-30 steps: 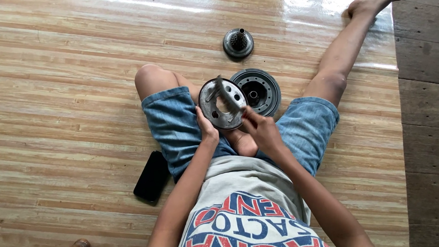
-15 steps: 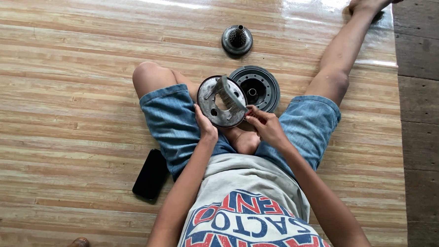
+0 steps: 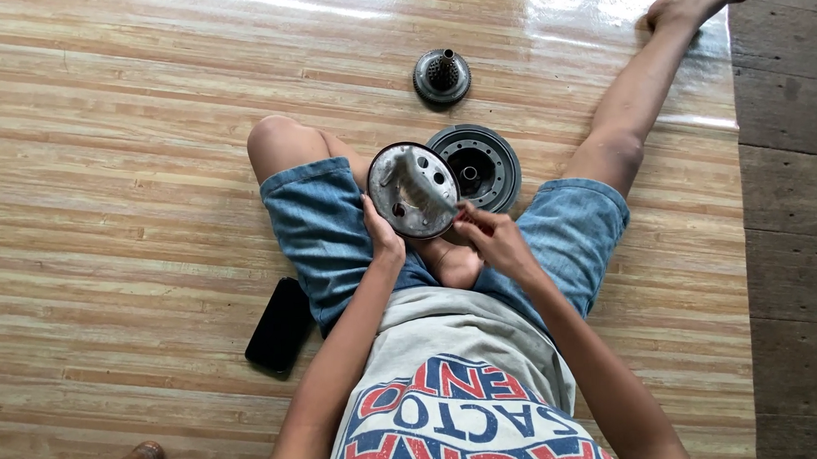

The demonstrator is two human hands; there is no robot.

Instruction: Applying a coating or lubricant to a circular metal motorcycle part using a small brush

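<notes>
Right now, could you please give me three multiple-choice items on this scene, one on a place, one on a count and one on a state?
1. Where does the black phone lie?
A. on the floor beside the person's left thigh
B. on the person's lap
C. beside the outstretched foot

2. How many round metal parts show in all, counting the one held?
A. one
B. three
C. five

3. How is the silver metal disc kept?
A. flat on the floor
B. held up in the hands over the lap
C. leaning on the wall

Answers: 1 A, it rests on the wooden floor next to the denim shorts. 2 B, the held disc, the dark ring-shaped part behind it and the small part with a shaft farther off. 3 B, the left hand grips its rim while the right hand touches its shaft.
</notes>
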